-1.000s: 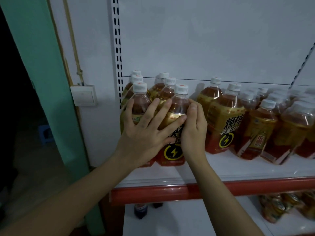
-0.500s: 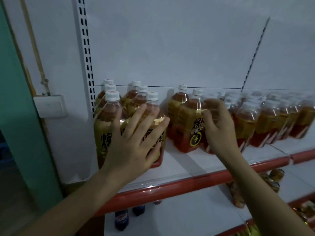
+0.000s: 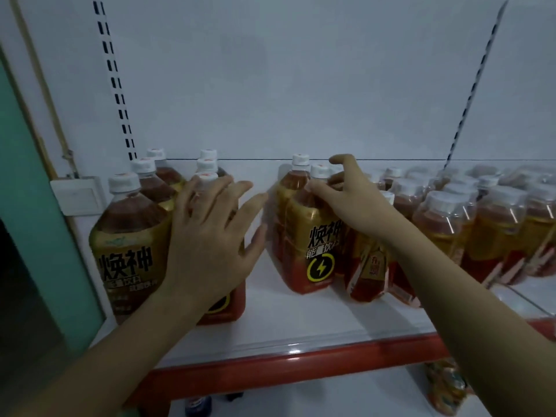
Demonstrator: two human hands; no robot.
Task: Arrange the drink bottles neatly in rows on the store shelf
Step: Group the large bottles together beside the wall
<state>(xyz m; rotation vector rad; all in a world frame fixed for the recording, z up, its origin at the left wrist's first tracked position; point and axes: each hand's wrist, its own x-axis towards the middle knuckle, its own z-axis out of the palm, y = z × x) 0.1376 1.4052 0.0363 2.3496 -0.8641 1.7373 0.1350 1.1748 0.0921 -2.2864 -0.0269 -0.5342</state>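
Left hand (image 3: 207,236) lies flat, fingers straight and spread wide, against the front of the left cluster of bottles (image 3: 132,236); it covers most of the front-right bottle of that cluster, whose cap (image 3: 206,179) shows just above the fingertips. Beside the hand's outer edge stands a large bottle (image 3: 126,248) with a white cap and a gold label in black characters. Behind the hand, further caps run back in two short rows toward the rear panel.

Right hand (image 3: 355,203) sits on the shoulder of a bottle in the middle pair (image 3: 313,242), thumb laid across the neck area, fingers curved over the far side, index finger lifted free (whether the hidden fingers actually close on a bottle, I cannot tell). The nearer bottle of this pair shows a yellow lightning-bolt mark below the hand. Under the wrist a smaller bottle (image 3: 368,266) leans, tilted.

Between the two hands a bare strip of white shelf (image 3: 270,311) separates the clusters. Beyond the right hand, shrink-wrapped bottles (image 3: 481,224) crowd together, somewhat blurred. Red shelf edge (image 3: 301,368) runs beneath both forearms.

Past the left hand's outer side: a white wall switch (image 3: 78,195) and a green door frame (image 3: 33,191)
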